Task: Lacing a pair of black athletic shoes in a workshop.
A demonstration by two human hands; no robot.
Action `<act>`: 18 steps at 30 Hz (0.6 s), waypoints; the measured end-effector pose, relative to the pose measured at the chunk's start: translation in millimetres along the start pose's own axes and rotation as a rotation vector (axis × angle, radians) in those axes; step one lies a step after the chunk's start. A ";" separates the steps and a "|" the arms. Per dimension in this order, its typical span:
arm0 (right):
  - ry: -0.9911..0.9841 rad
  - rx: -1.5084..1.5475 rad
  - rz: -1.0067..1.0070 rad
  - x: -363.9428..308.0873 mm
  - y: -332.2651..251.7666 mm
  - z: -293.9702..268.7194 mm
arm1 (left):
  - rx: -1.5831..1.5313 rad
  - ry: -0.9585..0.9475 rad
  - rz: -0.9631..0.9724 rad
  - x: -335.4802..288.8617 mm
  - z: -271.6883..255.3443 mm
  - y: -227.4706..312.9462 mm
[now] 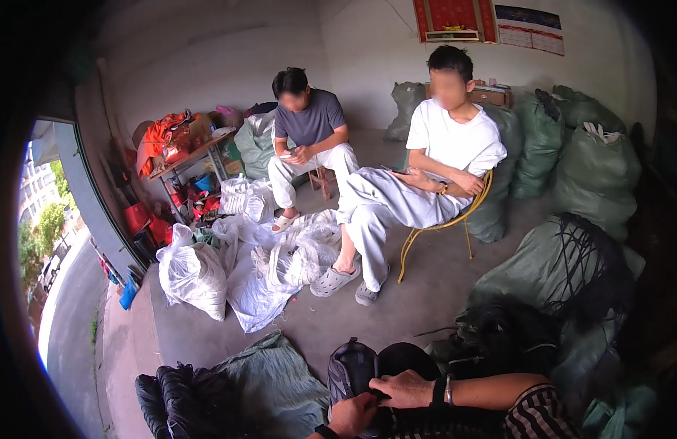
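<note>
Dark piece point(352, 366) appears unfinished: I note the right hand point(405, 389) pinching it, but cannot tell what remains or how the left hand point(351, 415) grips.

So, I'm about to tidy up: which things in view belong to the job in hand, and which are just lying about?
In hand:
- dark piece, gripped by left hand and right hand
- perhaps black bundle, nearby

Apparently lying about:
- white bags
- upright green sacks
- blue bucket
</note>
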State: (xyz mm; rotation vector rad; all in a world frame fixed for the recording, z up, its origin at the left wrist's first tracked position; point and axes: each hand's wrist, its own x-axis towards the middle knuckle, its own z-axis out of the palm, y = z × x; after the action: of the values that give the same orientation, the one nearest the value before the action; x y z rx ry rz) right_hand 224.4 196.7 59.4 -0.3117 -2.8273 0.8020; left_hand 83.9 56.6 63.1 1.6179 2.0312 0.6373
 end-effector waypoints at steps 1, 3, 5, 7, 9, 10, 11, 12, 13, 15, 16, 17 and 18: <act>-0.053 -0.028 -0.059 2.9 0.4 -5.6 | -0.009 0.015 0.056 -0.2 0.7 -4.1; -0.107 -0.056 -0.134 8.9 3.6 -6.4 | -0.011 0.043 0.103 -2.5 1.0 -12.3; -0.279 -0.090 -0.194 11.6 15.0 -2.6 | -0.589 0.105 -0.262 1.1 -5.0 -0.8; -0.232 -0.015 -0.199 6.6 22.4 -5.2 | -0.529 0.081 -0.311 16.5 -18.8 14.6; -0.192 0.062 -0.208 2.1 26.9 -4.2 | -0.296 -0.064 -0.283 26.8 -25.0 17.8; -0.135 0.023 -0.232 0.1 30.2 4.0 | -0.300 -0.049 -0.301 31.3 -22.6 16.5; -0.079 -0.016 -0.258 -1.3 33.4 8.8 | -0.057 -0.114 -0.158 35.9 -19.2 16.6; -0.098 -0.005 -0.279 -0.6 32.1 8.3 | 0.184 -0.186 -0.022 39.2 -17.4 13.9; -0.079 0.034 -0.239 -1.2 29.4 4.4 | 0.228 -0.254 -0.007 46.7 -21.2 13.8; -0.038 0.091 -0.212 -2.1 32.3 2.2 | 0.197 -0.420 -0.061 59.7 -29.9 19.9; -0.062 0.094 -0.227 -1.3 32.4 1.8 | 0.200 -0.491 -0.056 64.3 -36.8 28.9; -0.030 0.052 -0.253 -0.9 30.6 1.2 | 0.181 -0.475 -0.080 67.2 -37.7 33.2; 0.002 0.009 -0.279 -0.3 30.5 1.7 | 0.264 -0.529 -0.090 71.9 -35.8 35.0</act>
State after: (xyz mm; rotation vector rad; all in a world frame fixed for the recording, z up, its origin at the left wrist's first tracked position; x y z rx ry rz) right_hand 228.8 221.1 41.6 0.0825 -2.7773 0.7522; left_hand 74.2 131.4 107.7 1.6089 1.8199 -0.0992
